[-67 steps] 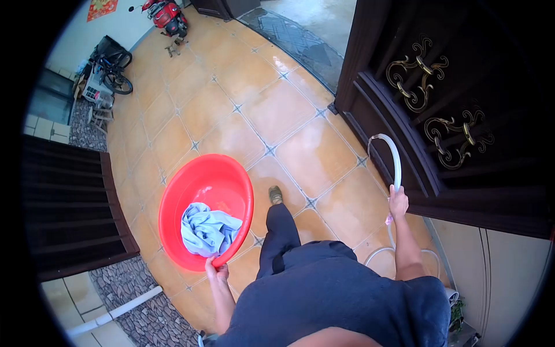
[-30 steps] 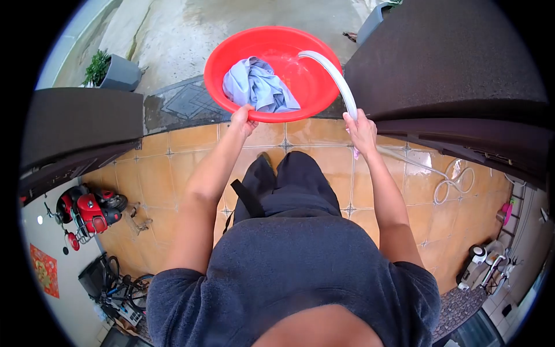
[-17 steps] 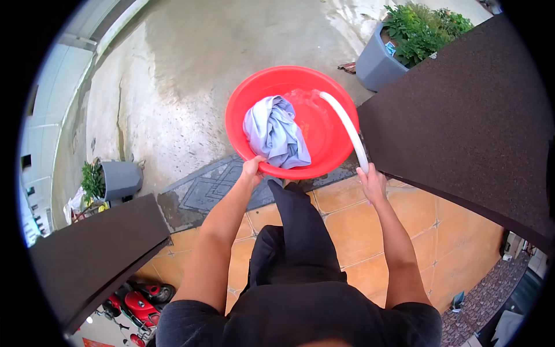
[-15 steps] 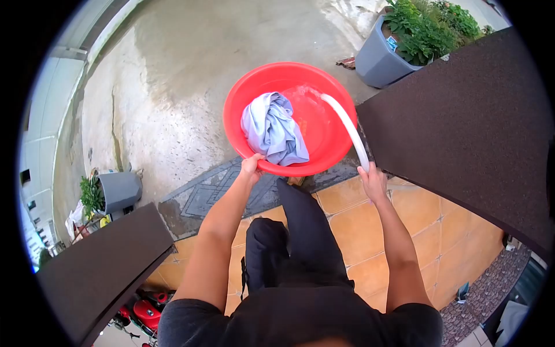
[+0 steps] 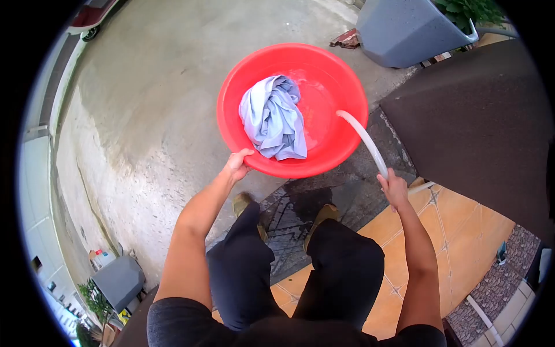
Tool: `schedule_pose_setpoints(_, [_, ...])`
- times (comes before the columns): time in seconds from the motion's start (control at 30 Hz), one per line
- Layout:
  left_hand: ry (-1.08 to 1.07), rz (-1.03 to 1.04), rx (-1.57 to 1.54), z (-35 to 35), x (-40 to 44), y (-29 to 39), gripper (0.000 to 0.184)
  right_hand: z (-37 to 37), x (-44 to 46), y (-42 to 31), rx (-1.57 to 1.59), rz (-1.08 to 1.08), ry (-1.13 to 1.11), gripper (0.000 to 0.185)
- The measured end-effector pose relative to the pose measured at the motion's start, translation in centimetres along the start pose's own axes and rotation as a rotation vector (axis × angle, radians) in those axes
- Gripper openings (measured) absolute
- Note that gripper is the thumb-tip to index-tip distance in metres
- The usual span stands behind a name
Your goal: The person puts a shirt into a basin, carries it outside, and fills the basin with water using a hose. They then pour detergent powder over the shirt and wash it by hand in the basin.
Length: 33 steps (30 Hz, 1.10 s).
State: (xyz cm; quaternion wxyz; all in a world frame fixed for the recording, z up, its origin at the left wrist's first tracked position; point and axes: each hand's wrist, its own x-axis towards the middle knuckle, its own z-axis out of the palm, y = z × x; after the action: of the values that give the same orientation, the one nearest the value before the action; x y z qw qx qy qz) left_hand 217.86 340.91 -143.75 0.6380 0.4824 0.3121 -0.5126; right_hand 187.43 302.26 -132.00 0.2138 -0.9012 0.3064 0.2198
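Note:
A round red basin [image 5: 338, 75] is in front of me in the head view, with a crumpled light-blue cloth garment [image 5: 274, 118] lying in its left half. My left hand [image 5: 237, 165] grips the basin's near-left rim, thumb over the edge. In my right hand [image 5: 394, 188] is a white hose [image 5: 373, 147], with my fingers wrapped round it. The hose curves up and left, its open end over the basin's right side. A shallow wet sheen shows on the basin floor; I cannot make out water leaving the hose.
A grey planter [image 5: 404, 32] with green plants stands at the upper right, above a dark brown slab [image 5: 474, 127]. Wet dark paving [image 5: 347, 208] meets orange tiles [image 5: 399, 263] beneath me. Another grey planter [image 5: 120, 282] sits at lower left. Concrete [image 5: 156, 87] stretches ahead.
I have stepped forward onto the paving with the basin still in my left hand. The hose end has drawn back toward the basin's right side, and my right hand is farther right.

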Motion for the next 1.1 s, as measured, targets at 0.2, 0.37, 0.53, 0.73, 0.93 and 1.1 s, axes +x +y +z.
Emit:
schedule_pose_setpoints(0.2, [-0.174, -0.049, 0.252, -4.7, 10.0, 5.2, 0.041, 8.8, 6.3, -1.7, -0.044, 0.023, 0.113, 0.034])
schedule_pose_setpoints(0.37, [-0.034, -0.099, 0.449, -4.4, 8.5, 8.2, 0.057, 12.0, 5.7, -2.6, 0.067, 0.086, 0.241, 0.05])
schedule_pose_setpoints(0.53, [0.456, 0.553, 0.779, -5.5, 9.8, 8.8, 0.062, 8.8, 4.0, -6.6, 0.13, 0.072, 0.189, 0.067])
schedule_pose_setpoints(0.73, [-0.029, 0.827, 1.181, 3.9, 8.3, 6.5, 0.057, 15.5, 10.0, -7.6, 0.113, 0.197, 0.278, 0.064])
schedule_pose_setpoints(0.93, [-0.033, 0.537, 1.828, 6.8, 13.1, 7.0, 0.096, 7.3, 7.4, -8.9, 0.127, -0.064, 0.093, 0.049])
schedule_pose_setpoints(1.1, [0.353, 0.301, 1.671, 8.7, 18.7, 8.3, 0.117, 1.0, 7.2, -11.6, -0.028, -0.2, -0.184, 0.061])
